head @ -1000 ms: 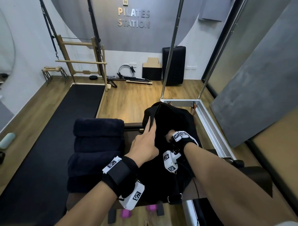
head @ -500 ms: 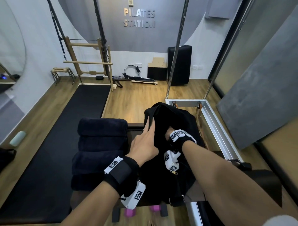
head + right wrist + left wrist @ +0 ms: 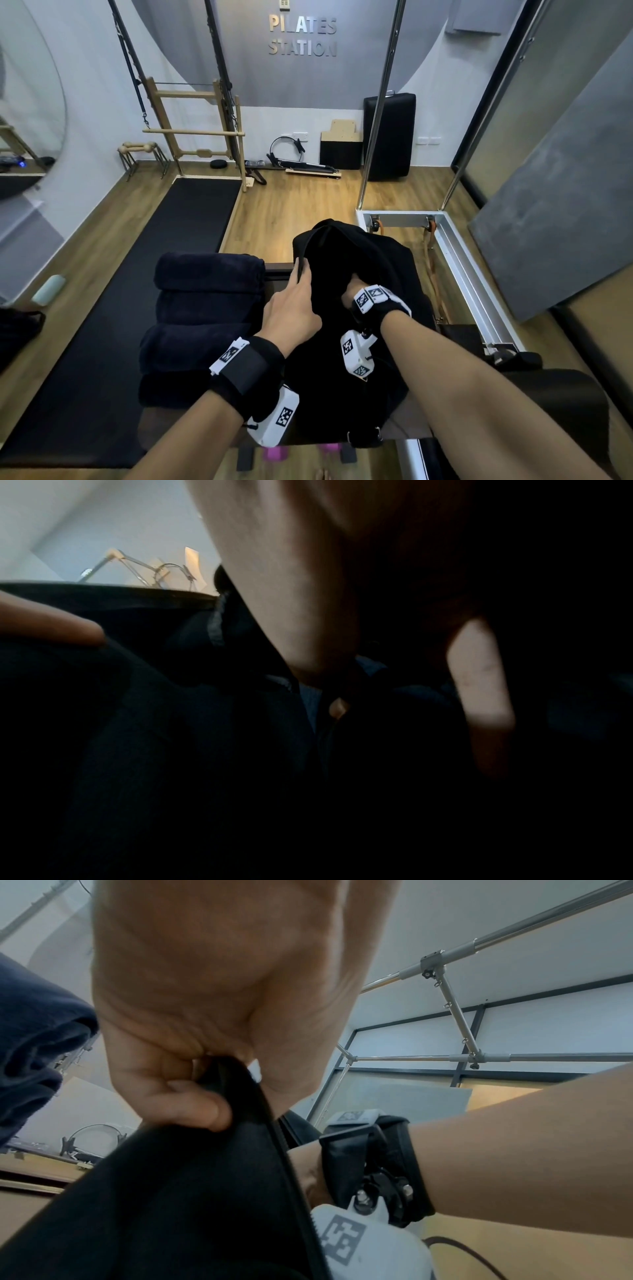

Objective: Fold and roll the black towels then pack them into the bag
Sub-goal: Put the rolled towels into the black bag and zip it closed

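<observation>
A black floor mat (image 3: 164, 274) lies on the wooden floor. Beyond its far end stands a wooden ladder frame (image 3: 195, 133). Right of the frame, against the wall, sit a pilates ring (image 3: 286, 150) and an upright black pad (image 3: 388, 135).

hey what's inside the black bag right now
The right hand reaches into the bag, resting on dark cloth, maybe a towel. The left hand holds the rim open. Anything deeper is hidden.

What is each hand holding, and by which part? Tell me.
The left hand pinches the black bag by the edge of its opening. The right hand is deep inside the bag; what it holds, if anything, cannot be told.
</observation>
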Available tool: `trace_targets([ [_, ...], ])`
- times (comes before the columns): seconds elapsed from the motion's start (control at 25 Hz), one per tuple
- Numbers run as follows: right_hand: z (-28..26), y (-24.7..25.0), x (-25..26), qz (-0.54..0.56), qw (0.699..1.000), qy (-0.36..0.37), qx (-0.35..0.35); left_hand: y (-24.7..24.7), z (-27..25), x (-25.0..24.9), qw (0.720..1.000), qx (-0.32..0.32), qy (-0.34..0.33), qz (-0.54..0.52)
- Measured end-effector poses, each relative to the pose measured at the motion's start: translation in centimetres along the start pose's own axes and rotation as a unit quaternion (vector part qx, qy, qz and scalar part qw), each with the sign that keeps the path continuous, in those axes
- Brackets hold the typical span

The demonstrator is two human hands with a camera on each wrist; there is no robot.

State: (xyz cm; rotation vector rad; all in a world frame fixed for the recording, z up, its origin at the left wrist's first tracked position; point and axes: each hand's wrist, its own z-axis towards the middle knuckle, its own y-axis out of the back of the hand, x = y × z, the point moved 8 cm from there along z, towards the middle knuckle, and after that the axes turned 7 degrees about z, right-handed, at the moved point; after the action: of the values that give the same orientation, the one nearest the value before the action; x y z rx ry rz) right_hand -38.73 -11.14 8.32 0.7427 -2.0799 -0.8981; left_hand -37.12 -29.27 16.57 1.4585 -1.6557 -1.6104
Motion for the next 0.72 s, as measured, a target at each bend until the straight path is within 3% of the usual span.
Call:
trace_targets([
  [0.28, 0.9, 0.0, -1.5, 0.082, 0.994, -0.057, 0.037, -1.1, 0.4, 1.2, 1.000, -0.002, 0.008, -0.015],
  [0.44, -0.9, 2.1, 0.2, 0.083, 0.995, -0.062, -0.010, -0.6, -0.5, 1.8, 0.999, -0.029, -0.008, -0.038],
  [0.6, -4.3, 8.1, 6.6, 0.068, 0.986, 0.037, -0.146, 2.0, -2.5, 3.0, 0.981, -0.152, -0.023, -0.115],
  [0.72, -7.2, 9.4, 14.9, 0.140, 0.955, 0.163, -0.205, 4.8, -4.4, 7.3, 0.925, -0.293, 0.003, -0.241],
])
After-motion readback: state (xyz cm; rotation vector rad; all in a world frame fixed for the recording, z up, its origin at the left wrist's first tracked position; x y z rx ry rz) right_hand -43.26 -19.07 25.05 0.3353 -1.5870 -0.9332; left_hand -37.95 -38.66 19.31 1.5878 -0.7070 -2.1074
